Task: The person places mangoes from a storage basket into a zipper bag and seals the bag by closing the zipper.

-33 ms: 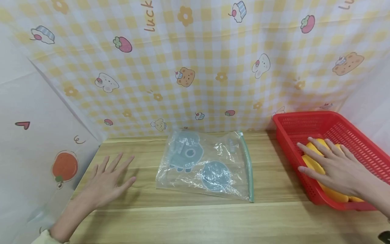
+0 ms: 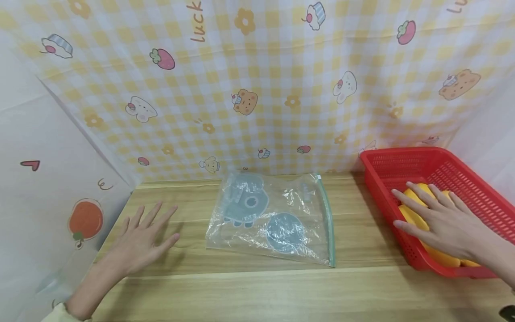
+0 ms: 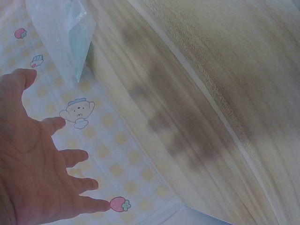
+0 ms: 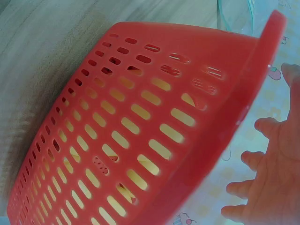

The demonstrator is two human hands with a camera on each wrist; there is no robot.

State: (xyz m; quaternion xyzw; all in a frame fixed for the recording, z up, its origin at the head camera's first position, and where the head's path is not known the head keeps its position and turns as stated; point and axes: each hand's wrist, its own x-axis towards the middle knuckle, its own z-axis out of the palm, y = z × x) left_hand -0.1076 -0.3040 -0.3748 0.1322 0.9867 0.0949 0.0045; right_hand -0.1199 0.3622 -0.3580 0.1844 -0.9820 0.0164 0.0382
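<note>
A clear zip bag (image 2: 273,217) with blue-grey printed shapes lies flat on the wooden table (image 2: 257,290) in the middle. My left hand (image 2: 138,239) hovers over the table left of the bag, fingers spread and straight, holding nothing; the left wrist view shows the same spread hand (image 3: 37,159). My right hand (image 2: 436,219) reaches into the red basket (image 2: 474,183) at the right, fingers straight over a yellow object (image 2: 410,212) lying inside. The right wrist view shows the basket's slotted wall (image 4: 140,131) with yellow behind it and my spread hand (image 4: 267,173).
A yellow checked cloth with cartoon prints (image 2: 257,89) hangs behind the table and a white printed sheet (image 2: 48,179) closes the left side. Bare wood lies in front of the bag and between bag and basket.
</note>
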